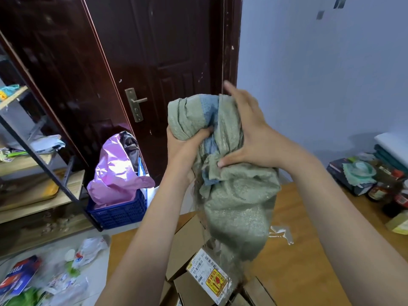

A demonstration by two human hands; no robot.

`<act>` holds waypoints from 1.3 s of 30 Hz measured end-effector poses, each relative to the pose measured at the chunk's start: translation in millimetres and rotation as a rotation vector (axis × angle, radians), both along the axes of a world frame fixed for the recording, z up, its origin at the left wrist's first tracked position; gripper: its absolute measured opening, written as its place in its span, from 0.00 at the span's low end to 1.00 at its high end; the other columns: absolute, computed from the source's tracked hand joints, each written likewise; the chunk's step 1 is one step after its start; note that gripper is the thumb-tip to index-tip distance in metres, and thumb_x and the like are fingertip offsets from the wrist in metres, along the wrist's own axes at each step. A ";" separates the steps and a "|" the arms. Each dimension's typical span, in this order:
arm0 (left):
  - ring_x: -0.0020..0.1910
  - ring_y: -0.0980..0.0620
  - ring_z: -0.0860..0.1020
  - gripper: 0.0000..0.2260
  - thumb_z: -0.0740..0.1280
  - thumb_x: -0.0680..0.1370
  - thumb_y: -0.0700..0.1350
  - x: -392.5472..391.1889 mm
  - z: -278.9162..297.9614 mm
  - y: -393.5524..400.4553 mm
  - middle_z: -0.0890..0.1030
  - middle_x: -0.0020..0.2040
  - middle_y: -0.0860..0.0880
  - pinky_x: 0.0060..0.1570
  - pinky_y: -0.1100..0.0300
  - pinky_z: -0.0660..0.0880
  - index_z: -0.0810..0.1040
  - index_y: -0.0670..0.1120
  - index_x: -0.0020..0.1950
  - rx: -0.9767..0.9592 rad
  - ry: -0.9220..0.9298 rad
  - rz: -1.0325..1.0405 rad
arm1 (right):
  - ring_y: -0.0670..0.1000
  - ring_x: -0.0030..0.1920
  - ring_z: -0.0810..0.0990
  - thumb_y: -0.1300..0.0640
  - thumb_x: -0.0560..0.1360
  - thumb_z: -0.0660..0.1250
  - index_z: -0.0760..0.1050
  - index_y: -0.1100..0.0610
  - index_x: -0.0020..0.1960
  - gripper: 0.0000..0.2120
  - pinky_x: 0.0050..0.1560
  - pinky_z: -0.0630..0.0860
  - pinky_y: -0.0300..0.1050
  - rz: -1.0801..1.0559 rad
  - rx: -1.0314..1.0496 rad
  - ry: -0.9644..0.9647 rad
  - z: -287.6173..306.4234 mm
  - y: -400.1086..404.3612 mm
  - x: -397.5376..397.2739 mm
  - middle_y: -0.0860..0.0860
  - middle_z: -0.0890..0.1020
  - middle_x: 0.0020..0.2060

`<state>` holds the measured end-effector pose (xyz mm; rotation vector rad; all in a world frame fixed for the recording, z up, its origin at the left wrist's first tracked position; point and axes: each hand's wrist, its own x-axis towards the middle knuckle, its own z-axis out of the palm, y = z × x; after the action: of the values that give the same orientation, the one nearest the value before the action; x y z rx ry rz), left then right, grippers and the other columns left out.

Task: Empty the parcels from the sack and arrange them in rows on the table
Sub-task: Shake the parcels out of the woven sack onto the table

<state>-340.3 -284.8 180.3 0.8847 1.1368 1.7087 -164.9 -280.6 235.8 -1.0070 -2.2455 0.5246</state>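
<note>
I hold a grey-green woven sack with a blue stripe up in the air above the wooden table. My left hand clenches a bunched fold near its top. My right hand presses against the sack's upper right side, fingers spread around the cloth. The sack hangs crumpled and limp. Below it, several cardboard parcels lie in a loose pile on the table's near edge. One parcel with a white label and yellow sticker sits just under the sack's lower end.
A strip of clear tape lies on the table. Bottles and boxes crowd the table's right side. On the floor to the left stand a blue crate with pink plastic and a wooden shelf; litter lies beside the table. A dark door is behind.
</note>
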 end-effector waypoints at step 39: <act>0.62 0.54 0.79 0.40 0.77 0.66 0.31 -15.5 -29.0 -15.4 0.79 0.63 0.51 0.57 0.59 0.76 0.68 0.53 0.73 0.133 0.348 -0.275 | 0.40 0.31 0.83 0.55 0.73 0.74 0.78 0.51 0.45 0.05 0.29 0.77 0.34 -0.358 -0.624 0.855 -18.9 21.8 9.9 0.46 0.84 0.38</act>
<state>-355.9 -300.2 151.3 1.3956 1.0713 1.4496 -155.0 -258.7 216.9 -1.1424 -1.1282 1.2472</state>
